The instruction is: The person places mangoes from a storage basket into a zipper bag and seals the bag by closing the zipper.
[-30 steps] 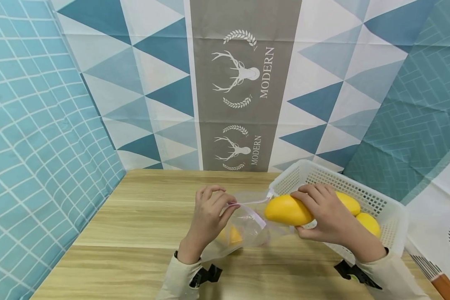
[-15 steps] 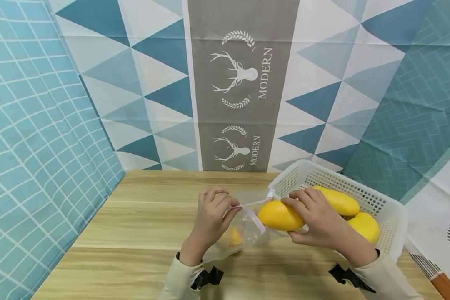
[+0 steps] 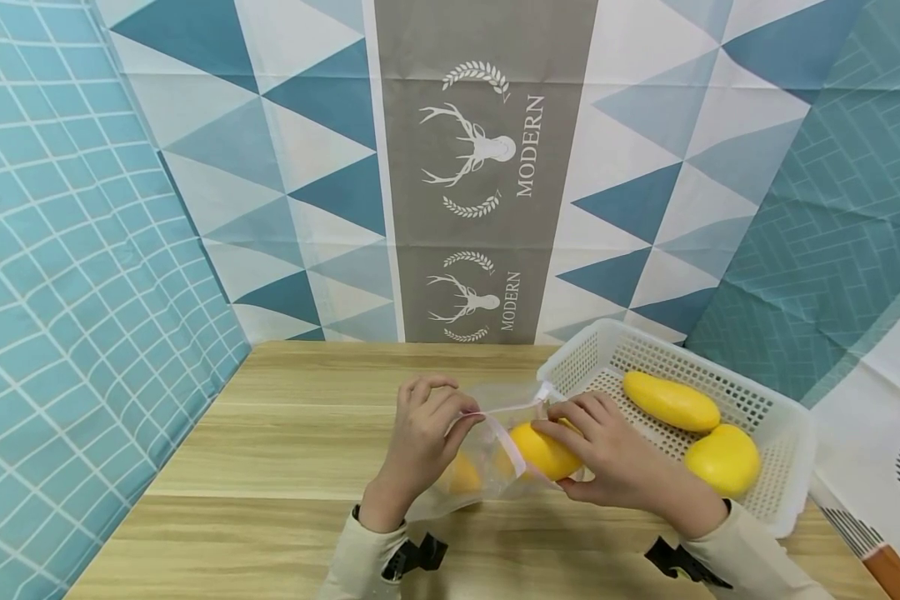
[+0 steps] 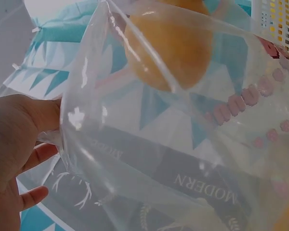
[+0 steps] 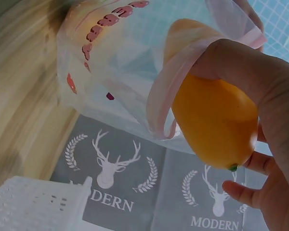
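Observation:
My left hand (image 3: 423, 442) pinches the rim of a clear zip bag (image 4: 135, 120) with pink lettering and a pink zip strip, keeping its mouth spread. In my right hand (image 3: 607, 454) is a yellow mango (image 5: 216, 118), gripped by thumb and fingers. The mango's front end is inside the bag mouth, seen through the plastic in the left wrist view; its stem end with a green tip sticks out in the right wrist view. Another yellow-orange fruit (image 3: 463, 473) shows through the plastic at the bag's lower left.
A white perforated plastic basket (image 3: 783, 442) stands right of the bag. It holds a long yellow mango (image 3: 671, 402) and a rounder yellow mango (image 3: 723, 460). The wooden table (image 3: 217, 467) meets a patterned cloth backdrop (image 3: 480, 275) at its far edge.
My right hand has moved left and slightly down from the basket side, taking the mango into the bag's mouth. The left hand stays at the bag rim.

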Demonstrator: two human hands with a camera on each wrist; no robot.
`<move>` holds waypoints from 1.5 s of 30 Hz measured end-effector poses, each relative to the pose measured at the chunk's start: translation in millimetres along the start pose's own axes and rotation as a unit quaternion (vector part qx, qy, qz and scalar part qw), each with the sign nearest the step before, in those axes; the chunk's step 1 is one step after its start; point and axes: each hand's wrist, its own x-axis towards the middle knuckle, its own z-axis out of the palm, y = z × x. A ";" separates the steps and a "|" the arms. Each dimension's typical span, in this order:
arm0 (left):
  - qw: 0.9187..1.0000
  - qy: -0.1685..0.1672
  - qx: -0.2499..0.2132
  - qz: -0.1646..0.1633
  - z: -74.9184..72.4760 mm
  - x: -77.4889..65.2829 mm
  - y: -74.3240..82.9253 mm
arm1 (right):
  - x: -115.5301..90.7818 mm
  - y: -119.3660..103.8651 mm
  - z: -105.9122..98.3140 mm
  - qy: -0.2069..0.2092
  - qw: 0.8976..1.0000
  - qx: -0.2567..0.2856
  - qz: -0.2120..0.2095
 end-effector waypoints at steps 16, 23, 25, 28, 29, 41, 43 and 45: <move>1.000 0.002 0.000 0.003 0.8 -0.5 -0.4 | 5.8 -6.3 20.6 -0.027 0.997 0.043 -0.054; 1.000 0.004 0.008 0.003 1.5 -1.2 0.7 | 4.8 -7.9 28.5 -0.070 0.996 -0.026 -0.054; 1.000 0.004 0.010 0.003 1.5 -1.1 0.8 | 4.5 -8.2 29.4 -0.080 0.994 -0.043 -0.054; 1.000 0.003 0.014 0.004 1.4 -0.7 1.1 | 4.0 -9.0 29.8 -0.095 0.992 -0.062 -0.052; 1.000 0.003 0.016 0.004 1.2 -0.5 1.1 | 3.9 -9.2 29.6 -0.099 0.991 -0.069 -0.050; 1.000 0.017 0.016 0.002 -2.0 0.5 -1.7 | -1.9 -5.3 29.2 -0.114 0.988 -0.093 -0.039; 1.000 0.019 0.017 0.000 -2.4 0.5 -2.9 | -1.6 -4.0 29.4 -0.112 0.989 -0.091 -0.034; 1.000 0.020 0.018 -0.003 -2.9 0.6 -4.1 | -1.0 -2.1 28.9 -0.111 0.990 -0.088 -0.027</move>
